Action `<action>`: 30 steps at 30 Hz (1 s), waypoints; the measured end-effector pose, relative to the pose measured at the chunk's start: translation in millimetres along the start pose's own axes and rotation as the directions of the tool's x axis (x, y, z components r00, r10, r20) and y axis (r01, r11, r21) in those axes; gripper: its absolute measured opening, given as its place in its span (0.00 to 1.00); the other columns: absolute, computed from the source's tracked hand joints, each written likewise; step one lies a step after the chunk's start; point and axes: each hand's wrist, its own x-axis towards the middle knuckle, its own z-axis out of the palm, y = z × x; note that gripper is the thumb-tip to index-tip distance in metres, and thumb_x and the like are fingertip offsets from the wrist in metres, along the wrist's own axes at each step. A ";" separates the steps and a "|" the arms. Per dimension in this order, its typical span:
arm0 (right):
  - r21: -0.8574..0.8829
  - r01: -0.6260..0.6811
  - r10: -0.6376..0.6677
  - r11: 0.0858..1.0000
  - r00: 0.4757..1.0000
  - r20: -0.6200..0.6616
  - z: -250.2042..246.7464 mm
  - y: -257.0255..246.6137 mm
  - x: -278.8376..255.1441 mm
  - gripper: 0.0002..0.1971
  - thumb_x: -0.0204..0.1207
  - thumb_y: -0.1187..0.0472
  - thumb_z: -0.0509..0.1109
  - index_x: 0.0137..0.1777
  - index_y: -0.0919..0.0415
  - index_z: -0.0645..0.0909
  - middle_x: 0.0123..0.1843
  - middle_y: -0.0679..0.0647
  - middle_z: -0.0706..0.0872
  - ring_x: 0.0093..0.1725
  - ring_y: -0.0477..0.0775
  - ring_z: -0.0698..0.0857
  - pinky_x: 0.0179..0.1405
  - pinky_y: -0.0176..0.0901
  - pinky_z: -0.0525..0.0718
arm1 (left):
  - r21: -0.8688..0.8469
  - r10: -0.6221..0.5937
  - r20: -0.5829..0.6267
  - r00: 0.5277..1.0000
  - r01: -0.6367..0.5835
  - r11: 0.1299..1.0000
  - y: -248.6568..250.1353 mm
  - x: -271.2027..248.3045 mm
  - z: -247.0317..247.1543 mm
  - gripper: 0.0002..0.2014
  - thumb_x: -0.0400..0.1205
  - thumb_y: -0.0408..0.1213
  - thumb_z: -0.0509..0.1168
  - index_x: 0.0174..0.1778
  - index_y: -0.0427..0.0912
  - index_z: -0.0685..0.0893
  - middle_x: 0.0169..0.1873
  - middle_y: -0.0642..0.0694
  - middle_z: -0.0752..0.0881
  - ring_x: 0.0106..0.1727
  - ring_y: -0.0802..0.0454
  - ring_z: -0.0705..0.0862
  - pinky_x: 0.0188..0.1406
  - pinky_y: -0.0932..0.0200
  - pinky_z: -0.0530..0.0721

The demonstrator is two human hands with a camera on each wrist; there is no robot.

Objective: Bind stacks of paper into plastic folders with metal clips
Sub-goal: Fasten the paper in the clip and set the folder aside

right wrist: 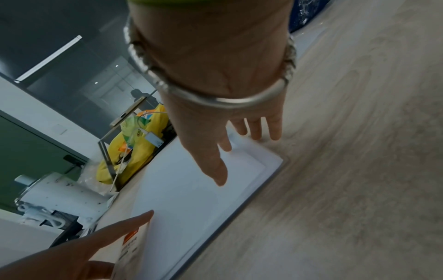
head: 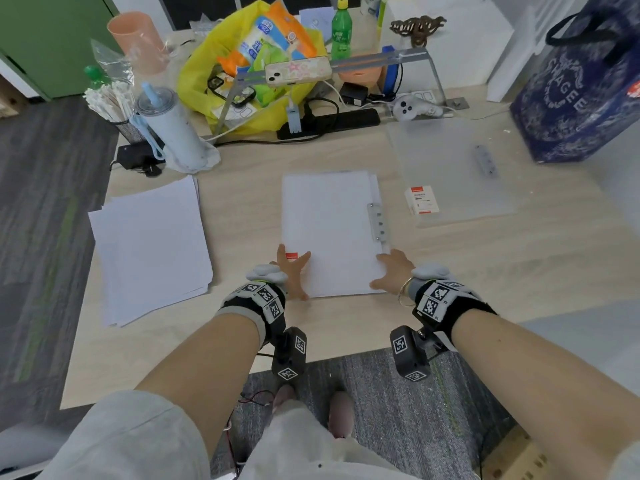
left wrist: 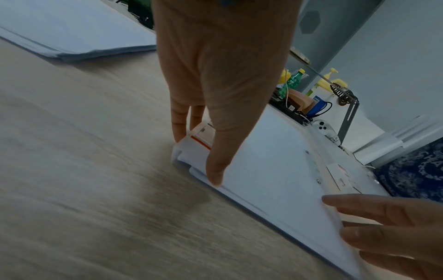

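Observation:
A white paper stack (head: 327,230) lies on a clear plastic folder in the middle of the desk. A metal clip (head: 377,221) sits along its right edge. The folder's red-and-white label (head: 292,257) shows at the near left corner. My left hand (head: 292,270) rests there with fingers spread flat, its thumb (left wrist: 215,170) touching the stack's near edge (left wrist: 263,204). My right hand (head: 388,271) lies flat on the near right corner, its fingers (right wrist: 256,128) straight over the paper (right wrist: 191,199). Neither hand grips anything.
A loose paper pile (head: 152,244) lies to the left. A second clear folder (head: 446,181), with its own clip (head: 485,161) and label (head: 421,199), lies to the right. A tumbler (head: 173,129), power strip (head: 332,123), yellow bag (head: 249,64) and blue bag (head: 581,88) line the back.

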 end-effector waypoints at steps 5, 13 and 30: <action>0.016 0.000 0.001 1.000 0.998 -0.060 -7.6 13.8 3.5 0.34 0.75 0.52 0.70 0.80 0.57 0.64 0.81 0.60 0.60 0.78 0.62 0.67 0.74 0.47 0.68 | -0.015 -0.033 -0.019 0.999 0.033 0.999 15.9 9.0 -4.7 0.49 0.73 0.45 0.75 0.83 0.61 0.48 0.83 0.38 0.43 0.81 0.29 0.55 0.78 0.37 0.63; 0.050 -0.044 0.049 0.998 0.993 -0.104 -35.3 27.8 20.0 0.28 0.76 0.55 0.69 0.76 0.57 0.69 0.79 0.60 0.64 0.78 0.60 0.67 0.74 0.46 0.66 | -0.053 -0.029 -0.076 0.997 0.025 0.998 25.5 29.7 -22.3 0.47 0.73 0.44 0.74 0.83 0.59 0.52 0.83 0.37 0.49 0.81 0.30 0.58 0.78 0.38 0.63; 0.022 -0.141 0.143 0.990 0.970 -0.197 -86.3 31.2 90.8 0.31 0.72 0.60 0.71 0.76 0.61 0.67 0.76 0.60 0.69 0.73 0.62 0.72 0.69 0.46 0.71 | -0.260 -0.050 -0.222 0.974 -0.010 0.965 34.3 96.2 -70.2 0.39 0.74 0.55 0.71 0.79 0.55 0.61 0.80 0.38 0.49 0.76 0.32 0.63 0.74 0.43 0.66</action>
